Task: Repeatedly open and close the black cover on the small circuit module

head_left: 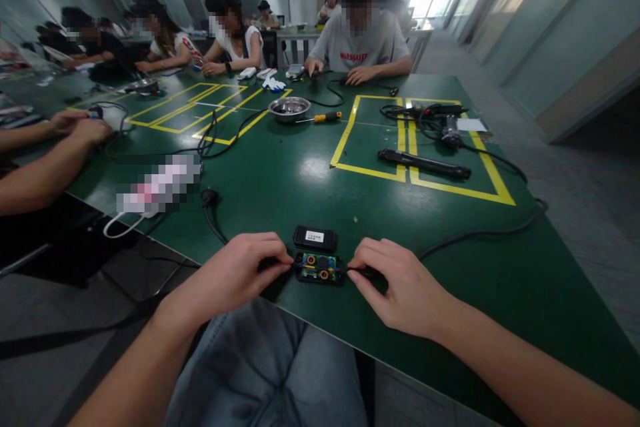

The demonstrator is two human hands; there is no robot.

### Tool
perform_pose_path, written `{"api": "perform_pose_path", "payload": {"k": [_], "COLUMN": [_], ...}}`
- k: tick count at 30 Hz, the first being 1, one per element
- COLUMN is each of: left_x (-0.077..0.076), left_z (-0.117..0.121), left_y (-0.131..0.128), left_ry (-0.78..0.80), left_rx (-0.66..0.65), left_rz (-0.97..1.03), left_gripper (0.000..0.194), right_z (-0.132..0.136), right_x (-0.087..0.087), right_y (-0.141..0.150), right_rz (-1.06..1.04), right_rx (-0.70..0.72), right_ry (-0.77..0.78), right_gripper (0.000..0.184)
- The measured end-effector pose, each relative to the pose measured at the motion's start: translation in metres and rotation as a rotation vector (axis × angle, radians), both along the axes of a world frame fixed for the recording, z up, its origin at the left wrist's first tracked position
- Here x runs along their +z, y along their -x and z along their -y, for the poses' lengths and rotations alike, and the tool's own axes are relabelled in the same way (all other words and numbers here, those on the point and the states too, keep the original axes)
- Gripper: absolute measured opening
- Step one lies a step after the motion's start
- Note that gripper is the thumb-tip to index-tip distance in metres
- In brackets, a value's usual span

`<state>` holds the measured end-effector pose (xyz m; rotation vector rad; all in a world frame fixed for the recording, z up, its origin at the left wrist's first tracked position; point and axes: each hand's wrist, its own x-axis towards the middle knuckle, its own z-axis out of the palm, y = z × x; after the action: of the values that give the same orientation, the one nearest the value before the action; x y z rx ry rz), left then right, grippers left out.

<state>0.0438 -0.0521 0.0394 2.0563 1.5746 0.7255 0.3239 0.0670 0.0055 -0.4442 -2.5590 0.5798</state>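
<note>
Near the front table edge lies an open black plastic housing (320, 279), with a green circuit board (318, 265) and copper coils inside. My left hand (247, 265) pinches the black power cord (214, 223) where it enters the housing's left end. At the opposite end, my right hand (397, 287) has thumb and fingers closed on another black cable (480, 233), which runs off to the right. Just behind the housing rests its separate black cover (300, 236), bearing a white label. Fingers partly hide both cable entries.
A metal bowl (289, 117) and a yellow-black screwdriver (328, 117) lie mid-table. A black handle-shaped part (425, 164) and tangled cables (425, 117) are to the right. The plug (209, 197) and a white power strip (163, 187) lie left. Co-workers sit opposite and left.
</note>
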Motion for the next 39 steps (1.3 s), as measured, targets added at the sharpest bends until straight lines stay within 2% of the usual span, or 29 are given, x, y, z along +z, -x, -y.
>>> {"api": "perform_pose_path", "payload": {"k": [4, 8, 12, 14, 17, 20, 22, 26, 29, 32, 37, 39], "left_x": [0.004, 0.000, 0.003, 0.006, 0.005, -0.004, -0.009, -0.005, 0.004, 0.005, 0.001, 0.003], "left_z": [-0.002, -0.001, -0.003, -0.009, -0.025, -0.040, -0.045, -0.034, -0.017, -0.007, -0.006, -0.008], "left_y": [-0.001, -0.001, -0.002, -0.005, -0.010, -0.008, -0.002, 0.003, -0.005, -0.016, -0.020, -0.019], "left_ry": [0.022, 0.020, -0.033, -0.097, -0.173, -0.145, -0.108, -0.142, -0.148, -0.109, -0.110, -0.093], "left_rx": [0.022, 0.027, -0.008, -0.012, -0.006, -0.045, -0.009, 0.088, -0.034, -0.155, -0.159, -0.161], "left_rz": [0.038, 0.052, -0.101, -0.201, -0.209, -0.205, -0.233, -0.160, -0.046, -0.102, -0.261, -0.254], "left_gripper": [0.012, 0.013, 0.014, 0.013, 0.021, 0.032, 0.033, 0.034, 0.037, 0.039, 0.039, 0.038], "right_z": [0.000, 0.001, 0.000, 0.000, -0.001, -0.001, 0.000, -0.001, -0.001, -0.002, -0.003, -0.003], "right_x": [0.000, 0.000, -0.001, -0.002, -0.004, -0.004, -0.003, -0.002, -0.002, -0.001, -0.001, -0.002], "right_y": [-0.001, -0.001, 0.000, 0.000, 0.001, 0.002, 0.002, 0.002, 0.002, 0.002, 0.003, 0.004], "right_rz": [-0.007, 0.024, 0.060, 0.053, 0.044, 0.020, -0.002, -0.021, -0.010, -0.001, 0.009, 0.007], "right_rx": [0.010, -0.015, -0.014, -0.017, -0.025, -0.024, -0.019, -0.011, -0.012, -0.012, -0.016, -0.017], "right_ry": [0.009, 0.002, -0.004, -0.013, -0.024, -0.018, -0.003, 0.010, -0.005, -0.015, -0.026, -0.025], "right_gripper": [0.013, 0.015, 0.019, 0.019, 0.020, 0.017, 0.012, 0.008, 0.008, 0.009, 0.010, 0.010]}}
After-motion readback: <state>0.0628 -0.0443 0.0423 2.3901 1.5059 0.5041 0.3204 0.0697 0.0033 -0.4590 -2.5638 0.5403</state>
